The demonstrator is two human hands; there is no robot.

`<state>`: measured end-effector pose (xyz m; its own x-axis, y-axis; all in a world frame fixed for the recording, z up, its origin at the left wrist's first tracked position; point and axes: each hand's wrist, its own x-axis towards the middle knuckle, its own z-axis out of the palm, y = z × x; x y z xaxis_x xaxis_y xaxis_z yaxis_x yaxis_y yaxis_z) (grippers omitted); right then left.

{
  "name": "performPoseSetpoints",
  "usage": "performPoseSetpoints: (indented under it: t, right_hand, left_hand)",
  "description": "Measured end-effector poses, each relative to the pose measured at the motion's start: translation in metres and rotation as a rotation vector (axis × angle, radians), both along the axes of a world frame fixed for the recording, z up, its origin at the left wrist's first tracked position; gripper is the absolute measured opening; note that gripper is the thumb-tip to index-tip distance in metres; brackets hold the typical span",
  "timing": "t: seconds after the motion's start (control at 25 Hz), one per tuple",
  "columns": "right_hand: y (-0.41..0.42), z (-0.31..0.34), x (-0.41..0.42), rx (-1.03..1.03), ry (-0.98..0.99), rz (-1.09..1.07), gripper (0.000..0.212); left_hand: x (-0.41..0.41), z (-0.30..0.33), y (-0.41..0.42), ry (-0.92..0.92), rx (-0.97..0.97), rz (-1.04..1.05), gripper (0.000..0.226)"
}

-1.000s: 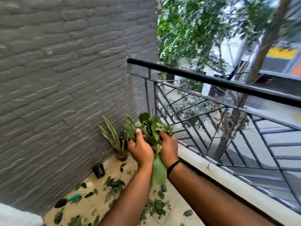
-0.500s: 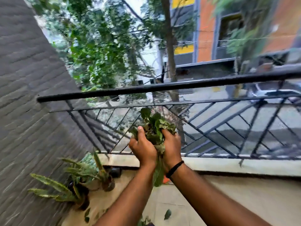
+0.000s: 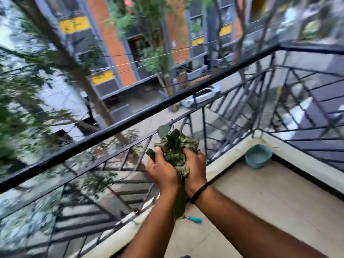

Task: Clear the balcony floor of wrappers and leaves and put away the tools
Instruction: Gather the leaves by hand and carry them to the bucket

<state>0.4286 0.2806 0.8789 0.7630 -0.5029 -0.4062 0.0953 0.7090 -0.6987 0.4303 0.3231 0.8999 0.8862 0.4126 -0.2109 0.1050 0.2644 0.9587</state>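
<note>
Head view swung right; both hands [image 3: 177,169] still clutch leaves [image 3: 173,148].

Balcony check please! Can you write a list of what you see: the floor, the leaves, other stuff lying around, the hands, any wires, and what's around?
Surface: beige balcony floor, bare where visible.
Job's things: bundle of leaves held up near the railing; one long leaf hangs below the wrists.
Clutter: teal bowl in the corner; small teal-tipped item on the floor, too blurred to identify.
Hands: left hand and right hand both grip the bundle.
Cables: thin wires strung across the street.
Surroundings: black railing, trees, brick building, white car below.
</note>
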Motion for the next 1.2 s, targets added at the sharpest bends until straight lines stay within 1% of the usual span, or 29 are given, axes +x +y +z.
performPoseSetpoints:
  t: [0.04,0.12,0.2,0.28,0.36,0.4,0.44,0.48,0.6,0.68,0.76,0.88,0.96,1.04,1.12,1.2]
  right_hand:
    - [-0.019,-0.001,0.009,-0.033,0.000,-0.051,0.017]
    - [-0.054,-0.004,0.021,-0.068,0.009,-0.145,0.016]
    - [-0.090,-0.013,0.029,-0.096,0.052,-0.296,0.022]
    - [-0.129,-0.021,0.026,-0.096,0.096,-0.458,0.021]
    - [-0.158,-0.032,0.016,-0.070,0.113,-0.555,0.020]
    - [-0.183,-0.037,0.006,-0.048,0.103,-0.636,0.021]
    - [-0.190,-0.034,0.004,-0.042,0.087,-0.642,0.021]
    - [-0.209,-0.032,-0.004,-0.030,0.064,-0.690,0.021]
    - [-0.298,-0.044,-0.057,0.015,0.053,-0.950,0.024]
    - [-0.359,-0.058,-0.096,0.027,0.063,-1.073,0.023]
    - [-0.407,-0.065,-0.126,0.038,0.055,-1.138,0.022]
    - [-0.485,-0.066,-0.171,0.077,0.039,-1.220,0.020]
    - [-0.535,-0.067,-0.199,0.079,0.023,-1.264,0.018]
    - [-0.575,-0.073,-0.221,0.105,0.019,-1.315,0.020]
    - [-0.601,-0.076,-0.240,0.126,-0.012,-1.360,0.024]
    - [-0.631,-0.086,-0.265,0.145,-0.047,-1.433,0.025]
  left_hand:
    - [0.010,0.002,-0.019,0.002,-0.010,-0.054,0.019]
    - [0.025,0.000,-0.054,0.013,-0.016,-0.161,0.031]
    - [0.033,-0.007,-0.092,0.062,-0.037,-0.269,0.027]
    - [0.035,-0.017,-0.133,0.128,-0.072,-0.394,0.026]
    - [0.030,-0.021,-0.166,0.162,-0.078,-0.504,0.023]
    - [0.024,-0.025,-0.196,0.178,-0.065,-0.594,0.020]
    - [0.025,-0.029,-0.205,0.175,-0.060,-0.601,0.020]
    - [0.022,-0.034,-0.226,0.184,-0.074,-0.655,0.024]
    - [-0.025,-0.054,-0.321,0.259,-0.057,-0.900,0.030]
    - [-0.063,-0.059,-0.380,0.242,-0.006,-1.015,0.028]
    - [-0.097,-0.053,-0.429,0.198,0.006,-1.094,0.026]
    - [-0.144,-0.048,-0.509,0.181,0.125,-1.167,0.028]
    - [-0.169,-0.050,-0.560,0.170,0.155,-1.222,0.029]
    - [-0.191,-0.057,-0.603,0.169,0.186,-1.231,0.024]
    - [-0.209,-0.064,-0.635,0.164,0.122,-1.277,0.025]
    - [-0.232,-0.076,-0.669,0.146,0.133,-1.367,0.022]
